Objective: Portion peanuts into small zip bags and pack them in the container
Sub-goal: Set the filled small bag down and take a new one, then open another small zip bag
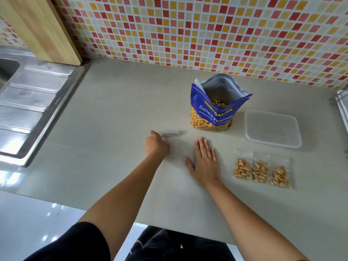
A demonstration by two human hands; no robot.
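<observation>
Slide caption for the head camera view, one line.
Left hand grips an empty zip bag, right hand flat on the counter; three filled bags wait near the open peanut pouch.

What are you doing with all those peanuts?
A person is portioning peanuts into little zip bags. The left hand grips an empty zip bag on the counter, and the right hand rests flat beside it. The big peanut bag stands open behind them. Three filled bags lie in a row, not yet in the clear container.
</observation>
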